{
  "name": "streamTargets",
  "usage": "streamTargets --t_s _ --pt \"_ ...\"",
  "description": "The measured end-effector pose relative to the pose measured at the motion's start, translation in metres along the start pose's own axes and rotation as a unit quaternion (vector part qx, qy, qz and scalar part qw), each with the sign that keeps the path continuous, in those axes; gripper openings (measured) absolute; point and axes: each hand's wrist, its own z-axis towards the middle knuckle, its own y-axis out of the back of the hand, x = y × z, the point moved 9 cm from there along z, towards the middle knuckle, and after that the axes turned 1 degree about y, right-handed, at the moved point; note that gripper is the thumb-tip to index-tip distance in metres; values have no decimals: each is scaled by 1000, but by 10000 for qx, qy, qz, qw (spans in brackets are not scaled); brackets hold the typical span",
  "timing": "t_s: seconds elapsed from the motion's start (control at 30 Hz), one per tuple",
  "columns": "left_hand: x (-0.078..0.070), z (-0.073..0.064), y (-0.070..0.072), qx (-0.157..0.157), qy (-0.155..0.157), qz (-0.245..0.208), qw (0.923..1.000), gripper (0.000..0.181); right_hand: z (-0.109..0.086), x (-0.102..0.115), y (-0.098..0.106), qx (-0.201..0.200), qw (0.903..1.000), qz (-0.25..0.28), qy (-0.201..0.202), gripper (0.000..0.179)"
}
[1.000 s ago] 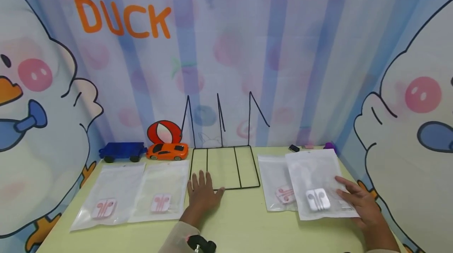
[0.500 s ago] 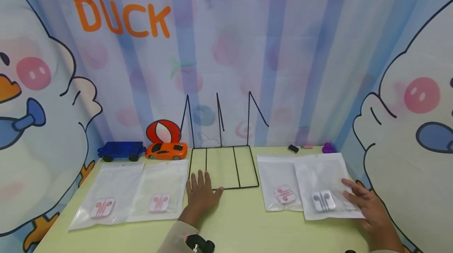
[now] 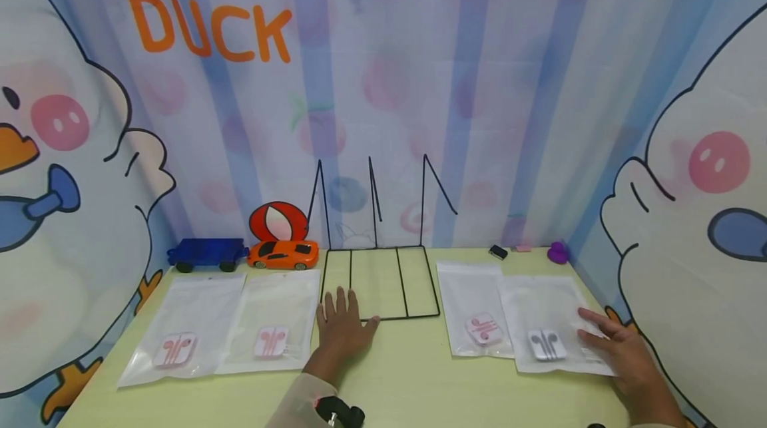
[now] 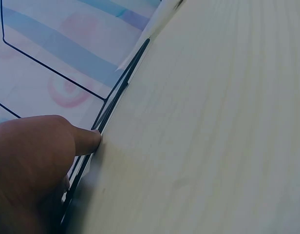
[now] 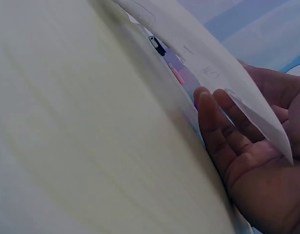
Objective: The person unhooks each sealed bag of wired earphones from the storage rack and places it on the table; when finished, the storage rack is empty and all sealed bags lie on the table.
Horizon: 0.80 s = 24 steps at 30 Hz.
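My left hand [image 3: 344, 328] rests with fingers spread over the near left corner of a black wire rack [image 3: 423, 316]; in the left wrist view its thumb [image 4: 87, 141] touches the rack's front wire. My right hand [image 3: 623, 355] holds the right edge of a clear-and-white zip pouch [image 3: 539, 301] between its fingers, some above and some beneath. Inside that pouch shows a white earphone case [image 3: 546, 345] with grey earphones. From the right wrist side, the held pouch [image 5: 223, 73] rises at a slant off the table. Its left side meets another zip pouch [image 3: 467, 288] with pink earphones.
Two zip pouches with pink earphones, one at the far left [image 3: 206, 301] and one beside it [image 3: 281, 301], lie left of the rack. Behind them stand a blue toy wagon [image 3: 206, 253] and an orange toy car [image 3: 283, 255]. A purple toy [image 3: 557, 253] sits back right.
My right hand has shifted the grey-earphone pouch right and lowered its top toward the table, uncovering more of the pink-earphone pouch beside it. The left hand stays on the rack.
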Motion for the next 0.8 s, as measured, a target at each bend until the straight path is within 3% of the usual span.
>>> streamTargets --t_s 0.2,0.33,0.5,0.8 --pt "0 0 -2 10 6 -70 10000 89 3 8 5 -98 9853 -1701 123 76" --pt "3 0 -5 -4 16 -78 10000 89 4 12 4 -50 9772 -2121 22 90" --pt "2 0 -4 38 8 -90 10000 89 4 15 0 -69 9652 -2613 110 92" --pt "1 -1 -1 70 18 -44 10000 90 1 21 -3 -129 9586 -2832 264 89"
